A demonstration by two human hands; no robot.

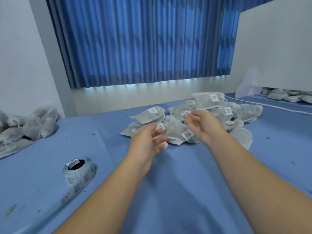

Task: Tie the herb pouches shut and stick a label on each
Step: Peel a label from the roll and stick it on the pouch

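A desk [168,191] draped in smooth blue cloth is seen, flecked with small green herb crumbs. A heap of labelled pouches [243,112] is piled at its middle. These are flat, pillow-shaped bags of thin, translucent white fabric, greyish from their filling and tied with white string. Several bear a small rectangular printed label. Both hands are held over the near edge of this heap, palms turned toward each other. The left hand [146,141] is spread open with fingers loosely extended, and nothing is held. The right hand [202,125] is likewise open and empty, its fingers relaxed. One pouch [179,134] lies between the two hands, ungripped. A label roll [78,171], a glossy paper cylinder, stands left of the left forearm, its strip trailing toward the near edge. A second heap of pouches [30,125] is stacked at the far left.
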